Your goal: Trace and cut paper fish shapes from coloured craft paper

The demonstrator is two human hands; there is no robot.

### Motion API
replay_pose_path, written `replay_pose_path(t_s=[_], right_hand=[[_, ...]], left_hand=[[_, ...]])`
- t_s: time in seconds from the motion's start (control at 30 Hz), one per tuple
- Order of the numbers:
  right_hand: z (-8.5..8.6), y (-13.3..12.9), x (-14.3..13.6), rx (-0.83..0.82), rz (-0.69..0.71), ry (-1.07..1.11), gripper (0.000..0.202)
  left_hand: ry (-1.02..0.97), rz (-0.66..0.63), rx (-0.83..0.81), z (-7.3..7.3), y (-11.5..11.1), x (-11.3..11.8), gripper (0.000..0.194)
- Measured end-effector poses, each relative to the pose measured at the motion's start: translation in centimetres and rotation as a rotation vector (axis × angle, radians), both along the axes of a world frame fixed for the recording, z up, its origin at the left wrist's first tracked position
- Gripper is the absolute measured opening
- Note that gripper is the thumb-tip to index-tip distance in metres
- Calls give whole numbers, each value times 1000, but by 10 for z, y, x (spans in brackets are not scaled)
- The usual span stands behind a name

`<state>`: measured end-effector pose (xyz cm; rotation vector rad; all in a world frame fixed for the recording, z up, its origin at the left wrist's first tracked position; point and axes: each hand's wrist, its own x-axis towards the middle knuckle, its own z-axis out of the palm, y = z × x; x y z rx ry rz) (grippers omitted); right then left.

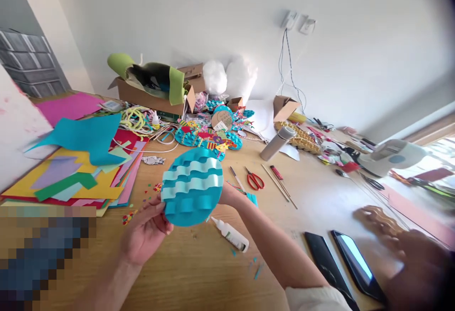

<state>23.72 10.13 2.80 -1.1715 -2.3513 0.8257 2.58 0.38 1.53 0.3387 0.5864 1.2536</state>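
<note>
Blue disc [194, 202] held up above surface [199, 266], between both hands: left hand [146, 229] pinches its lower-left edge, right hand [228, 195] at its right edge, fingers hidden, grip can't tell. Wavy strips [192, 184] run roughly crosswise, hand to hand.

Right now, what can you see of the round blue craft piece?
The round blue craft piece looks like foam or card, crossed by rippled strips, pale aqua and blue. Held above the wooden table, it faces the camera. The left hand grips its lower-left edge; the right hand is mostly hidden behind it.
</note>
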Motion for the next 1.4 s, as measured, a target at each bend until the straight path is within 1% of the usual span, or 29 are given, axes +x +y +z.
replay_pose_path(t_s=[0.03,0.1,0.17,0.2,0.23,0.3,0.4,0.53,0.63,0.77,0.97,1.07,1.13,1.23,1.4], right_hand=[[3,-11,10,-51,-21,33,19],[8,-30,26,-237,-113,197,29],[12,-44,38,-456,-254,478,35],[13,-50,43,-538,-320,612,37],[14,-54,46,-590,-371,719,40],[14,-61,49,-642,-430,852,44],[10,-69,48,-663,-438,908,43],[2,-76,40,-670,-368,895,42],[-3,-81,35,-678,-368,909,37],[-8,-84,32,-703,-391,961,35],[-9,-86,33,-792,-396,1041,34],[-10,-85,35,-823,-400,1073,34],[-11,-83,41,-820,-417,1089,34],[-12,-78,56,-785,-484,1075,33],[-11,-64,92,-717,-640,1073,29]], left_hand=[[38,-2,12,0,1,1,17],[131,-16,34,1,3,3,16],[227,-19,45,1,4,6,20],[271,-16,49,1,5,7,23],[313,-13,53,0,5,7,26],[381,-5,63,0,5,9,30],[454,-14,71,0,4,11,32],[498,-39,63,1,4,14,37],[512,-81,57,-1,4,15,38],[511,-116,66,-4,4,14,38],[465,-156,58,-7,4,14,36],[442,-166,53,-8,4,15,40],[443,-169,47,-8,3,15,46],[475,-157,31,-7,3,15,53],[487,-94,-3,-7,5,15,53]])
